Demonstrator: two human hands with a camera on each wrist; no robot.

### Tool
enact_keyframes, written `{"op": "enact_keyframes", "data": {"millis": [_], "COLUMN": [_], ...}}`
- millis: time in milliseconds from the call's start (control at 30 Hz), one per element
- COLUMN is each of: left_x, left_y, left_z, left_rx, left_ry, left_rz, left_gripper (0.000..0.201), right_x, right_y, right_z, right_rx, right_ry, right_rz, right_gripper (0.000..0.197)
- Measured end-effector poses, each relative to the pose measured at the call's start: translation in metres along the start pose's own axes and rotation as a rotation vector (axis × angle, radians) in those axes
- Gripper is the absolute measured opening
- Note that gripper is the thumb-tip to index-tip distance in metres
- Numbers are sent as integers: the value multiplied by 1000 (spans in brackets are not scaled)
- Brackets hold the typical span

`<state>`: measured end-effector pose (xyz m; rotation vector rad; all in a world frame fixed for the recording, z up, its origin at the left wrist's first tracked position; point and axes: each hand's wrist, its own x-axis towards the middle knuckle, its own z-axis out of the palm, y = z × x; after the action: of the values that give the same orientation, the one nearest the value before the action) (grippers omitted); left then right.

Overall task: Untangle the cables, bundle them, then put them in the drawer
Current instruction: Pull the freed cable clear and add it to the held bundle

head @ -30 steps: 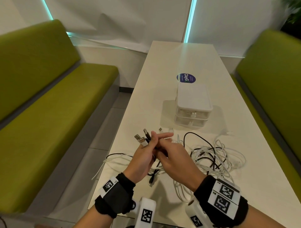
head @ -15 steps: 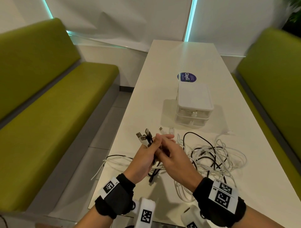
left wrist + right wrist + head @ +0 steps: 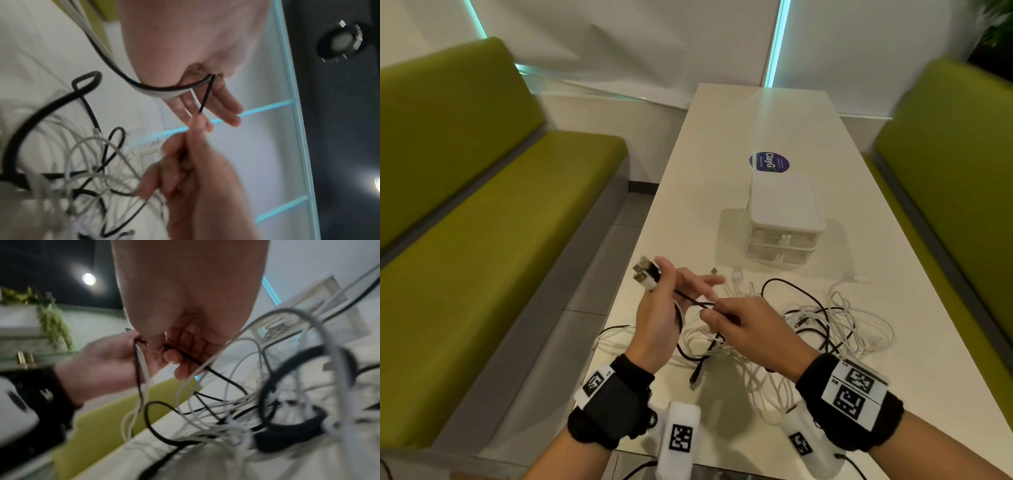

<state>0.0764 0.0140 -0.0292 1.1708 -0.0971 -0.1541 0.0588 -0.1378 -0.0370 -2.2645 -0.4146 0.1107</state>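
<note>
A tangle of black and white cables (image 3: 822, 325) lies on the white table (image 3: 767, 120), near its front edge. My left hand (image 3: 664, 301) holds a bunch of USB plug ends (image 3: 645, 274) between thumb and palm, its other fingers stretched out. A black cable (image 3: 693, 300) runs from that bunch to my right hand (image 3: 736, 322), which pinches it. The same pinch shows in the left wrist view on the black cable (image 3: 205, 99), and in the right wrist view (image 3: 185, 356). A small white drawer unit (image 3: 784, 219) with two closed drawers stands behind the cables.
Green benches (image 3: 482, 212) flank the table on both sides. A round blue sticker (image 3: 769, 161) sits behind the drawer unit. Cable loops (image 3: 613, 332) hang over the table's left edge. The far half of the table holds nothing else.
The hands were close together; now they have drawn apart. The left hand moved up and left with the plugs, and the right slid back along the black cable, stretching it.
</note>
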Motion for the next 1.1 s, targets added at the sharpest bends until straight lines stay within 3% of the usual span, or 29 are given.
{"op": "enact_keyframes", "data": {"millis": [133,200,300,400,467,533,633,700,833,967,1067,1100], "left_x": [6,8,4,1,1,0,-2,1,2,3,6,6], "left_y": [27,36,35,18,3,-3,-2,2,8,22,32,35], "left_z": [-13,-20,-19,-13,-14,-13,-6,-6,-9,-9,-16,-19], "left_rx": [-249,-189,261,652,873,1099,1231,1181,916,560,333,268], "left_ry": [57,37,-42,-174,-275,-345,-363,-297,-212,-118,-14,19], "left_rz": [44,41,54,60,16,-55,-81,-100,-69,-9,20,10], "left_gripper": [65,64,64,37,28,37,46,45,67,50,38,43], "right_x": [-3,-5,-5,-4,-5,-6,-9,-10,-11,-9,-10,-11], "right_y": [16,19,19,17,14,12,14,17,14,11,16,16], "right_z": [-7,-10,-13,-14,-15,-15,-14,-14,-14,-19,-22,-23], "right_rx": [-194,-198,-257,-339,-365,-367,-396,-376,-269,-248,-209,-195], "right_ry": [-63,-59,-43,-19,-5,-4,-34,-28,40,82,92,96], "right_rz": [-5,0,5,-19,-50,-87,-54,-14,-30,-36,-21,-28], "right_gripper": [49,47,46,40,25,11,23,36,44,55,50,46]}}
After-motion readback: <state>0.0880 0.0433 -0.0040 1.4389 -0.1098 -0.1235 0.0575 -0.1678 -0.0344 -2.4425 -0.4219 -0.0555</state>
